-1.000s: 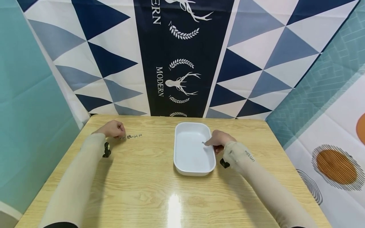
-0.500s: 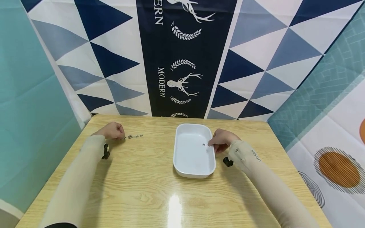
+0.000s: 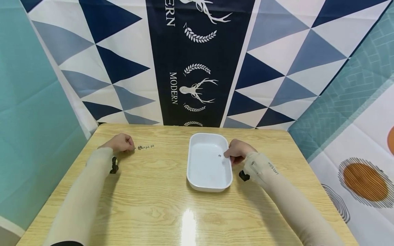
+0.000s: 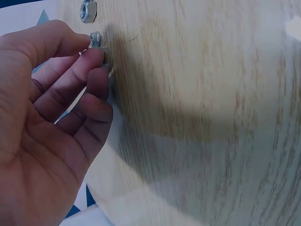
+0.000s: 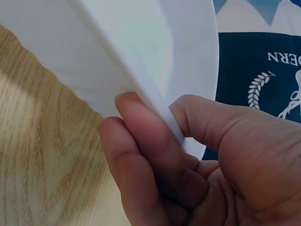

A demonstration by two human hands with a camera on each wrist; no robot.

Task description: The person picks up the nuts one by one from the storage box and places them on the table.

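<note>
My left hand (image 3: pixel 123 142) is at the back left of the table, thumb and forefinger pinching a small metal hex nut (image 4: pixel 95 39). Its other fingers are curled in toward the palm. Just beyond the fingertips in the left wrist view lies another hex nut (image 4: pixel 88 12). The head view shows several nuts (image 3: pixel 147 147) in a short row to the right of this hand. With the thumb inside and the fingers outside, my right hand (image 3: pixel 240 151) grips the right rim of a white rectangular tray (image 3: pixel 197 184). One small metal piece (image 3: pixel 219 155) lies inside the tray, near my right thumb.
The wooden table (image 3: pixel 147 198) spreads out in front of both hands. A patterned cloth (image 3: pixel 123 61) hangs along its back edge, with more cloth hanging at the left and right sides.
The left hand has shifted slightly downward in the head view, by the near end of the row of nuts. The right hand has drawn back a little in the tray and holds its rim.
</note>
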